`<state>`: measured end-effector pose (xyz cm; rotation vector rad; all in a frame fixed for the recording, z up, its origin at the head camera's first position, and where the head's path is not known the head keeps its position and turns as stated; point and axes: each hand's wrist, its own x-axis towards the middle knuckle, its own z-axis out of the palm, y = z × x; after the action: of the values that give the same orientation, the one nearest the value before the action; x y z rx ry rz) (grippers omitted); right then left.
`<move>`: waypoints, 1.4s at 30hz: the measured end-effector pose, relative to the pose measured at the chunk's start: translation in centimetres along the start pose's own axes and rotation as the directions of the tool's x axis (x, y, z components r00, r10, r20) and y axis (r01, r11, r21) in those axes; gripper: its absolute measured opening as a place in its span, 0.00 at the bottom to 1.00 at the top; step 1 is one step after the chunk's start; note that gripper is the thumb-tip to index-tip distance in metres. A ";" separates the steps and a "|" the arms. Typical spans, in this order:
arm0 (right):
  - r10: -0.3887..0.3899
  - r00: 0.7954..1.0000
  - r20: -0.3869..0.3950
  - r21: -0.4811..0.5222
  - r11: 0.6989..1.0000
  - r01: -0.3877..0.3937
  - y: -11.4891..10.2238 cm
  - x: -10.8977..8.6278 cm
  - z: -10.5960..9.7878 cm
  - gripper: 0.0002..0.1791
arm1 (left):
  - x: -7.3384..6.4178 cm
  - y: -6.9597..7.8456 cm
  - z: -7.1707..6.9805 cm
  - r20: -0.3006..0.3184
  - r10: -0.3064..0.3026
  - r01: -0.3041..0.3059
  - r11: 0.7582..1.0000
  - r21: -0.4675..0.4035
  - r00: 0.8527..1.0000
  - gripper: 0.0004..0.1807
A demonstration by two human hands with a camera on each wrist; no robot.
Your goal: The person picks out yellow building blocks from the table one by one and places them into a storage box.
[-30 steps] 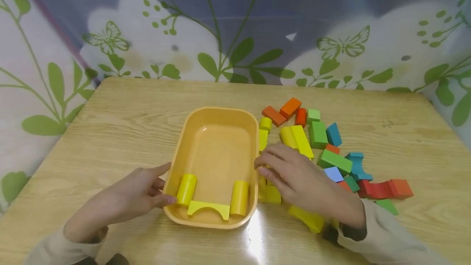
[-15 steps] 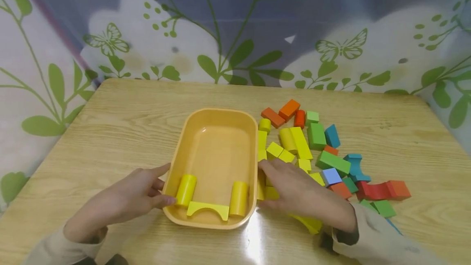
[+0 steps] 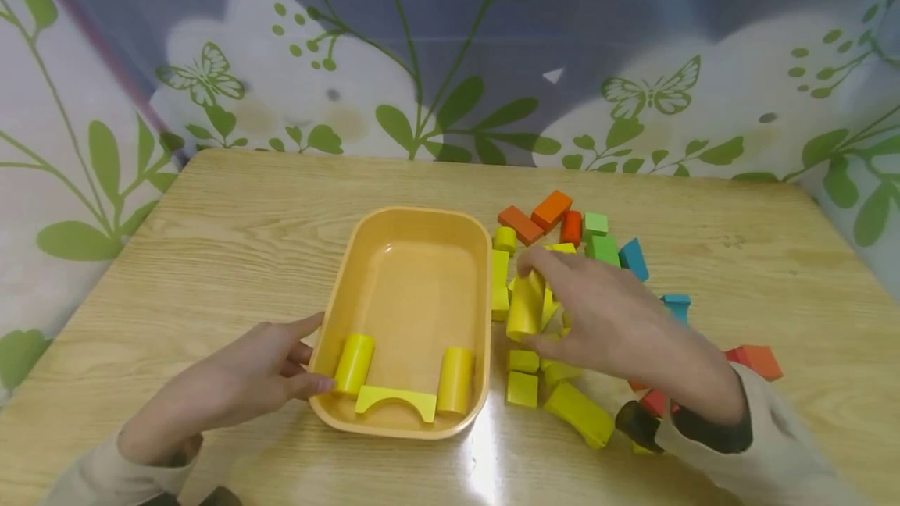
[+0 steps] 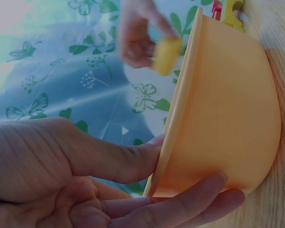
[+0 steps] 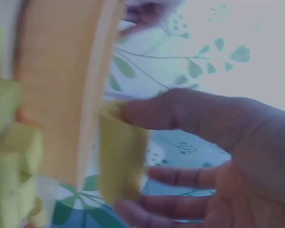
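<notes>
My left hand (image 3: 260,369) grips the left side of an orange-yellow plastic tub (image 3: 422,212), thumb at the rim and fingers against the outer wall (image 4: 228,104). A yellow cylinder block (image 3: 526,307) is pinched between the thumb and fingers of my right hand (image 3: 619,318), raised above the blocks to the right of the tub. Inside the tub's near end lie a yellow arch block (image 3: 396,404), a yellow cylinder on its left (image 3: 355,364) and another cylinder on its right (image 3: 455,381).
Under and around my right hand lie more yellow blocks, including a cube (image 3: 523,390) and an arch-like block (image 3: 580,414). Beyond are orange blocks (image 3: 551,211), green blocks (image 3: 595,224) and blue blocks (image 3: 634,259). A patterned wall covering (image 3: 450,61) borders the table's back.
My right hand reached down among the yellow blocks beside the tub, then rose rightward with a yellow cylinder in its grip. The left hand and tub have stayed nearly still.
</notes>
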<state>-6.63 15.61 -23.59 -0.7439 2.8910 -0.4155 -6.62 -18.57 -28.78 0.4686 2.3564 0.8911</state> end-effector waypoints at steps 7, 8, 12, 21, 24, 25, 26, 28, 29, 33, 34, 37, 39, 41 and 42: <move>-0.292 0.954 -0.063 -0.113 0.952 0.284 -0.6 3.6 2.2 0.27 | 0.0 -0.2 -0.1 0.002 -0.019 0.019 1.000 -0.002 1.000 0.47; -0.316 0.947 -0.055 -0.137 0.942 0.307 -0.7 4.2 2.9 0.25 | 0.0 -0.2 0.0 0.002 -0.025 0.025 1.000 -0.008 1.000 0.47; -0.305 0.952 -0.008 -0.182 0.937 0.298 -0.6 5.7 4.7 0.18 | 0.1 -0.2 0.1 0.007 -0.050 0.050 0.998 -0.031 0.999 0.48; -0.228 0.967 0.116 -0.134 0.961 0.243 -0.3 6.2 4.9 0.09 | 0.1 0.0 0.0 0.007 -0.049 0.049 0.998 -0.045 0.999 0.48; -0.234 0.967 0.102 -0.102 0.964 0.244 -0.2 6.2 4.7 0.11 | 0.1 0.1 -0.1 0.012 -0.066 0.066 0.997 -0.040 0.998 0.48; -0.239 0.968 0.079 -0.093 0.965 0.246 -0.1 6.2 4.5 0.12 | 0.1 0.1 -0.1 0.012 -0.070 0.070 0.997 -0.039 0.997 0.48; -0.243 0.969 0.053 -0.085 0.965 0.247 0.0 6.3 4.4 0.12 | 0.1 0.1 -0.1 0.013 -0.075 0.075 0.996 -0.037 0.997 0.48; -0.256 0.967 0.009 -0.073 0.964 0.256 0.1 6.3 4.1 0.13 | 0.1 0.0 -0.1 0.013 -0.068 0.069 0.997 -0.034 0.998 0.48; -0.267 0.964 -0.002 -0.079 0.961 0.266 0.1 6.3 4.0 0.13 | 0.1 0.0 -0.2 0.014 -0.066 0.066 0.997 -0.035 0.998 0.48; -0.314 0.947 0.064 -0.119 0.940 0.320 -0.1 6.1 4.1 0.12 | 0.0 -0.1 -0.2 0.011 -0.046 0.046 0.999 -0.028 0.999 0.48; -0.319 0.943 0.090 -0.127 0.936 0.329 -0.2 6.1 4.2 0.12 | 0.0 -0.1 -0.1 0.011 -0.038 0.038 0.999 -0.026 0.999 0.47; -0.311 0.941 0.133 -0.150 0.932 0.329 -0.3 5.9 4.5 0.11 | -0.1 -0.2 -0.1 0.011 -0.020 0.021 0.999 -0.024 1.000 0.47; -0.293 0.946 0.136 -0.155 0.937 0.312 -0.4 5.9 4.6 0.10 | 0.0 -0.2 0.0 0.013 -0.022 0.022 0.999 -0.026 1.000 0.47; -0.275 0.951 0.141 -0.157 0.942 0.296 -0.4 5.9 4.7 0.10 | 0.0 -0.1 0.0 0.013 -0.027 0.027 0.999 -0.028 1.000 0.48; -0.267 0.953 0.144 -0.157 0.944 0.289 -0.4 5.9 4.7 0.10 | 0.0 -0.1 -0.1 0.012 -0.028 0.028 0.999 -0.024 1.000 0.48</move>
<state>-10.71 11.28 -28.30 -1.1713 2.7393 -0.1332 -6.70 -18.68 -28.85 0.4288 2.3337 0.9009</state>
